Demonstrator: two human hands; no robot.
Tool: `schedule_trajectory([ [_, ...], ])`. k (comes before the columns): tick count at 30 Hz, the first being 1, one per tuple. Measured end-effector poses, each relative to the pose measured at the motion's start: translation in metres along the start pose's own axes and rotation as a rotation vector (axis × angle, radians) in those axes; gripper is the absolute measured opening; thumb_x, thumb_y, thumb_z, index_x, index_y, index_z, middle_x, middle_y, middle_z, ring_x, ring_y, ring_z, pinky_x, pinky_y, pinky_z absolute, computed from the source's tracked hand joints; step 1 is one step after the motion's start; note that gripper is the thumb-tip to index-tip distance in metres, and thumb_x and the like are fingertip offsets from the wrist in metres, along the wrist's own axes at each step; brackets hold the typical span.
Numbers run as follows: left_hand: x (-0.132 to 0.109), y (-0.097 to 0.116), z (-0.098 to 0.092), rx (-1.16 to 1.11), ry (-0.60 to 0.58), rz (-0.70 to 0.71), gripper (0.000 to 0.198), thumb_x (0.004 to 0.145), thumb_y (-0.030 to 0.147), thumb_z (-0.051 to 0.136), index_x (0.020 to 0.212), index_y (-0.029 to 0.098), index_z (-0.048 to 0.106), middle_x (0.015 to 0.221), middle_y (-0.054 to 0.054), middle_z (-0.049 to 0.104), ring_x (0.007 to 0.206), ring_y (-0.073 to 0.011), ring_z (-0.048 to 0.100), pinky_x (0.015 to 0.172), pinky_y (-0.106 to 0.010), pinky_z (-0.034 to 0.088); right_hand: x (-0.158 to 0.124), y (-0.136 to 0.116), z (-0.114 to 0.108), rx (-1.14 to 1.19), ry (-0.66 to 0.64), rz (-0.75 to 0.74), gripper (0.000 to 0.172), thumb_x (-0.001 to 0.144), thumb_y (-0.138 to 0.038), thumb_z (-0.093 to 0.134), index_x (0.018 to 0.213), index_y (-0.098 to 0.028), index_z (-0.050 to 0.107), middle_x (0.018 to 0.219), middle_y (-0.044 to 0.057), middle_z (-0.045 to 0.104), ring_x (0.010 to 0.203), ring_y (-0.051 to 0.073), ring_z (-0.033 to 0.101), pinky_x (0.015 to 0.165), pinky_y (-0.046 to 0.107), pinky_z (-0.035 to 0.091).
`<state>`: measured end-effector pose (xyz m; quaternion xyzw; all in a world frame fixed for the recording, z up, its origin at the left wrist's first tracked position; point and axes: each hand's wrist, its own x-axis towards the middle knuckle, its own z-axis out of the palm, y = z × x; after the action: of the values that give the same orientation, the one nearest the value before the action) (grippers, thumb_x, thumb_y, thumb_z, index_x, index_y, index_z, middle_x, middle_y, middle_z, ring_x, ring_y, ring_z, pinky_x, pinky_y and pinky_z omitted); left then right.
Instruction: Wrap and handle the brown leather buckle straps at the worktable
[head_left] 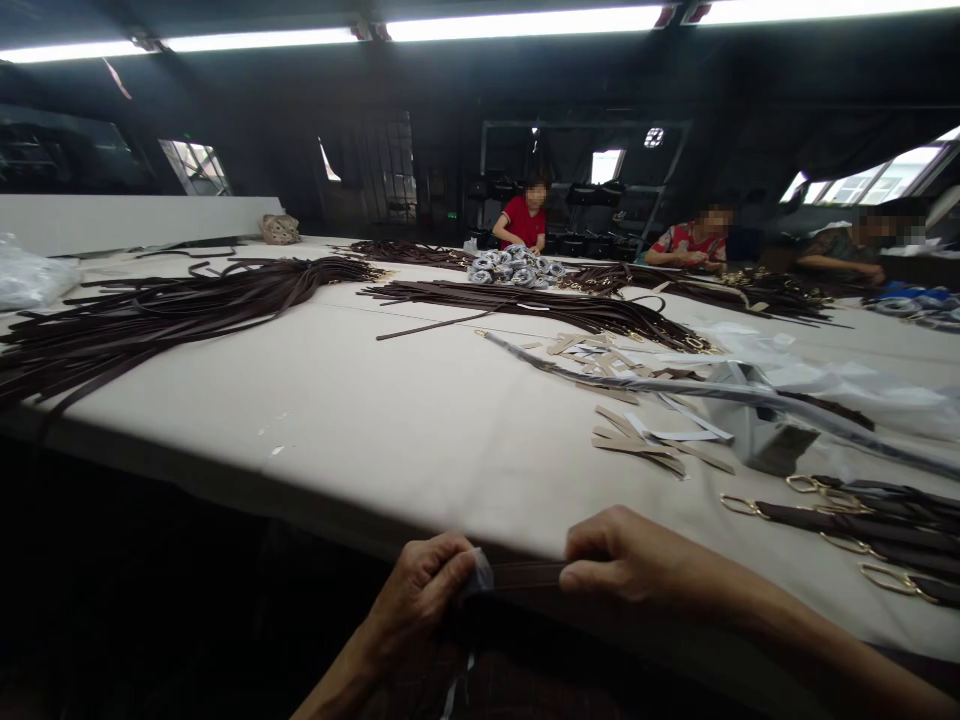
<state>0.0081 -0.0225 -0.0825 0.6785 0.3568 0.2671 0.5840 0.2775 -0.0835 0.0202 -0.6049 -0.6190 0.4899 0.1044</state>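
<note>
At the table's near edge, a dark brown strap runs between my two hands. My left hand is closed on its left end, where a piece of clear plastic film shows at the fingertips. Thumb and fingers of my right hand pinch the strap farther right. The strap's lower side and what lies below it are lost in shadow.
Brown strap bundles lie across the pale table. On the right are paper strips, a grey holder, a long wrapped strap and straps with gold buckles. Three people work at the far side.
</note>
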Motion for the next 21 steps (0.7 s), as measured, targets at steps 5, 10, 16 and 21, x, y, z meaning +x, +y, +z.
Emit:
schedule_trajectory([
  [5,-0.008,-0.019,-0.03,0.041,0.053,0.006,0.046,0.095,0.054,0.049,0.07,0.016,0.054,0.065,0.002,0.045,0.062,-0.0114,0.04,0.058,-0.023,0.034,-0.002,0.003,-0.027,-0.009,0.039,0.033,0.029,0.083,-0.044,0.065,0.076,-0.016,0.068,0.059,-0.003,0.054,0.053,0.01,0.046,0.048,0.02,0.033],
  [10,0.003,0.025,-0.009,-0.053,-0.001,0.056,0.041,0.094,0.051,0.052,0.073,0.016,0.056,0.066,0.002,0.046,0.062,-0.0115,0.04,0.057,-0.022,0.033,0.033,-0.052,0.017,-0.127,0.031,-0.13,0.02,0.081,-0.037,0.066,0.081,-0.018,0.072,0.067,-0.003,0.062,0.065,0.012,0.053,0.054,0.019,0.035],
  [16,-0.01,0.008,-0.051,-0.117,0.174,0.052,0.047,0.09,0.06,0.055,0.068,0.018,0.047,0.06,0.006,0.031,0.054,-0.0092,0.025,0.048,-0.021,0.022,0.033,-0.054,-0.028,-0.097,-0.086,-0.036,0.03,0.081,-0.046,0.068,0.081,-0.017,0.071,0.053,-0.003,0.056,0.045,0.007,0.042,0.042,0.018,0.027],
  [21,-0.054,-0.077,-0.128,-0.063,0.424,-0.055,0.057,0.079,0.072,0.059,0.065,0.018,0.048,0.06,0.006,0.03,0.056,-0.0103,0.024,0.049,-0.022,0.022,-0.001,0.0,-0.113,0.085,0.039,0.089,0.063,0.063,-0.079,0.067,0.066,-0.016,0.067,0.041,-0.007,0.037,0.035,0.002,0.027,0.039,0.024,0.012],
])
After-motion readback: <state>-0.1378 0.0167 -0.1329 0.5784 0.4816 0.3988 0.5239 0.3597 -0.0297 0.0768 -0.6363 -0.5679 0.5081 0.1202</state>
